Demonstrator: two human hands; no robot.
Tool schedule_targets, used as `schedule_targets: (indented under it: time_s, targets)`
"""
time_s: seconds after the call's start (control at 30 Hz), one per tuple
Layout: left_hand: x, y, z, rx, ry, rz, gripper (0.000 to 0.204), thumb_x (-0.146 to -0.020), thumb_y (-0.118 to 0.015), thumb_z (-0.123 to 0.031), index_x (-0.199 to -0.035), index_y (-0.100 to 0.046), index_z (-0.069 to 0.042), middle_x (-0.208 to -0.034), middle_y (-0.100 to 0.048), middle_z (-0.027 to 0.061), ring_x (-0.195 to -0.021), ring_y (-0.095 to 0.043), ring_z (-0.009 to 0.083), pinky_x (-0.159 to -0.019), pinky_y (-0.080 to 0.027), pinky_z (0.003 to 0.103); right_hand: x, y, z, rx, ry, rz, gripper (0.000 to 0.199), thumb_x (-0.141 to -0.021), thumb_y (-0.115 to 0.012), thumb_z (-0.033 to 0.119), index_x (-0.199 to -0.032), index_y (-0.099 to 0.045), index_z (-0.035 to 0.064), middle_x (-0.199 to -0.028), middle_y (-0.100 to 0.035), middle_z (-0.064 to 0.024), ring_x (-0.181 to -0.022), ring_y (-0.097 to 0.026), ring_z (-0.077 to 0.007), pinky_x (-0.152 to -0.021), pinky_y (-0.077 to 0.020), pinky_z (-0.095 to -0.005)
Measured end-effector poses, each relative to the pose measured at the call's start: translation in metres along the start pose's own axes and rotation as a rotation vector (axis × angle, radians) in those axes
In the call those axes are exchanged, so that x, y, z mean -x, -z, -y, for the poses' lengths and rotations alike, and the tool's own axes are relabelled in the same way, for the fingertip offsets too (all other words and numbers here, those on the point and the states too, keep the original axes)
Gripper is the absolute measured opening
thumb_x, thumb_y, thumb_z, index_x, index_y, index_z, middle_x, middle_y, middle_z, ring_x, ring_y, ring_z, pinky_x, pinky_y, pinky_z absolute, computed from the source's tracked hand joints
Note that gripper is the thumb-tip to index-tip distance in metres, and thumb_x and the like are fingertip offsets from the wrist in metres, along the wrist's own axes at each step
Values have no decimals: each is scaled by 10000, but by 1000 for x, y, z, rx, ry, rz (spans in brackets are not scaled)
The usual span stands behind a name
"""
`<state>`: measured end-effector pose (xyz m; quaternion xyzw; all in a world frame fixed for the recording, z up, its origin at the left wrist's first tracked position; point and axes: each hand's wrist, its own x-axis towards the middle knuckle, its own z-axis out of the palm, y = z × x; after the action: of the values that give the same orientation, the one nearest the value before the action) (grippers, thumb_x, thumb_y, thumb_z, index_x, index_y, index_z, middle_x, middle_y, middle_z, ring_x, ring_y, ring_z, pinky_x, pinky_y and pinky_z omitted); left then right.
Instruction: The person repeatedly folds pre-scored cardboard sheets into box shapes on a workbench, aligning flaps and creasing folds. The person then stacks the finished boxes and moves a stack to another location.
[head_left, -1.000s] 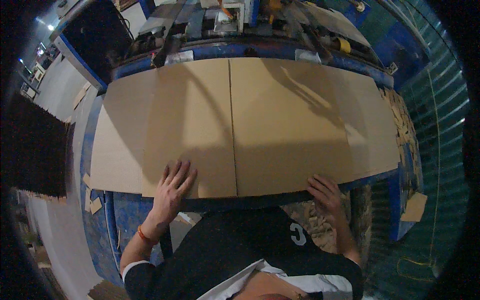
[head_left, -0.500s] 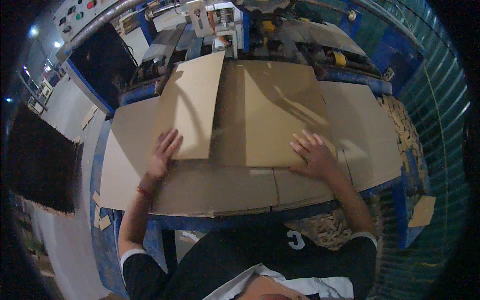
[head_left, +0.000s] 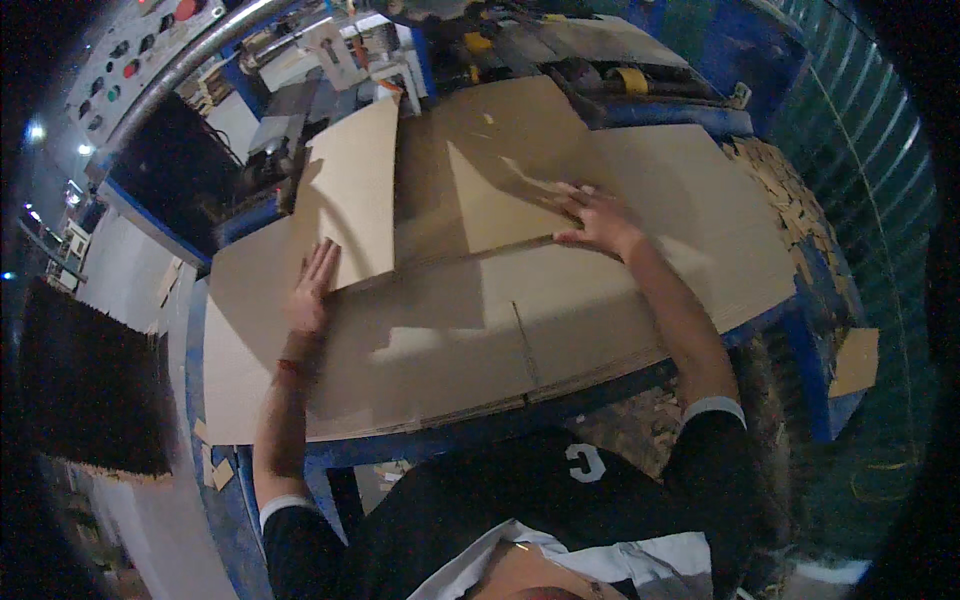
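A folded cardboard sheet [head_left: 510, 205] lies on the stack of flat cardboard [head_left: 455, 335], its far edge close to the machine. The sheet's left flap [head_left: 352, 200] stands raised at a slant, with shadow between it and the rest of the sheet. My left hand [head_left: 314, 290] rests against the flap's lower left edge, fingers stretched out. At the sheet's right near corner lies my right hand [head_left: 598, 222], fingers spread and pressed on the board. Whether either thumb reaches beneath the board is hard to see.
Beyond the sheet is a blue machine with rollers [head_left: 630, 80]. A control panel [head_left: 125, 65] with buttons stands far left. Cardboard scraps [head_left: 785, 200] are heaped right of the stack, beside a green corrugated wall [head_left: 870, 150]. A dark, brown-edged stack [head_left: 95, 385] stands left.
Both hands and the folded sheet have moved away from me, toward the machine. More of the stack's near part shows now. My view has also shifted and tilted slightly.
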<state>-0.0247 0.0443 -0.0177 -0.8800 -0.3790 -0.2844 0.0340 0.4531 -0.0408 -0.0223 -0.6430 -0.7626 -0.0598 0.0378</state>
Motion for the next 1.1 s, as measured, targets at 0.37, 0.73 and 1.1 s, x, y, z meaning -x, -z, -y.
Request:
schedule_targets:
  time_s: [0.37, 0.73, 1.1]
  targets:
    - [-52, -44, -4, -138, 138, -83, 655, -773, -618, -134, -1349, -312, -65, -1347, -394, 142, -1266, -336, 338, -1036, -242, 492, -25, 19, 12, -190, -64, 75, 530, -823, -518, 485, -1261, -475, 189, -1342, -409, -48, -1192, -418, -274, -1003, -319, -434]
    - [95, 43, 0, -337, 477, -434, 722, -785, -639, -150, -1364, -240, 10, -1378, -303, 227, -1275, -285, 367, -1044, -231, 432, 100, 43, 0, -329, -415, -327, 468, -814, -585, 276, -1217, -493, 57, -1292, -459, -134, -1175, -443, -306, -982, -349, -358]
    - [286, 74, 97, -1424, 765, 549, 505, -824, -572, -412, -1242, -471, -146, -1150, -505, 189, -1003, -514, 290, -675, -458, 455, 245, -29, -57, 233, -1322, -230, 691, -861, -399, 553, -1311, -390, 29, -1382, -308, -226, -1301, -254, -362, -998, -256, -534]
